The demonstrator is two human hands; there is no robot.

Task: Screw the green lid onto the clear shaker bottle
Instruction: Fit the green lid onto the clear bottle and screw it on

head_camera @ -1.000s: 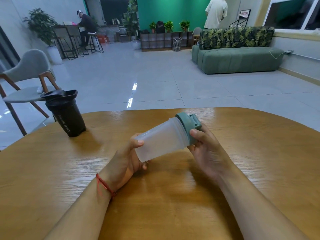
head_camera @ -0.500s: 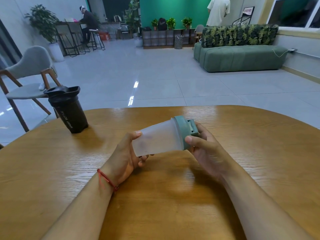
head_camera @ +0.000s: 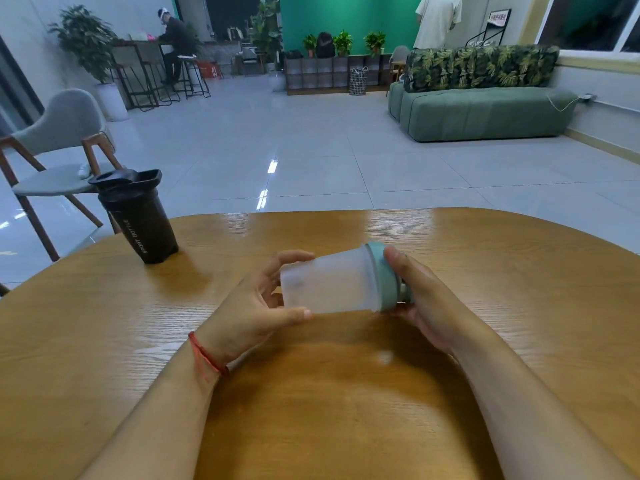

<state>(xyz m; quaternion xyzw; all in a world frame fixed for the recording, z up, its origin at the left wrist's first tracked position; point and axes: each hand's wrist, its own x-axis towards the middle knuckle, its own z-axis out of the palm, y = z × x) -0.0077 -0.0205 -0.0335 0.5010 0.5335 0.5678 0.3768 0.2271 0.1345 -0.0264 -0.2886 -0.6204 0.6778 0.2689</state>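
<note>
A frosted clear shaker bottle (head_camera: pixel 329 280) is held sideways just above the wooden table (head_camera: pixel 346 393), its base to the left. The green lid (head_camera: pixel 381 275) sits on its mouth at the right end. My left hand (head_camera: pixel 256 310) grips the bottle's base, thumb below and fingers over the top. My right hand (head_camera: pixel 426 299) wraps around the lid, hiding its top and spout.
A black shaker bottle (head_camera: pixel 136 216) with a black lid stands upright at the table's far left edge. A grey chair (head_camera: pixel 59 150) sits on the floor beyond it. A green sofa (head_camera: pixel 481 110) and two distant people are across the room.
The bottle has tipped from slanting up to the right to nearly level. My right hand has shifted round the lid, covering its spout. The view has tilted slightly.
</note>
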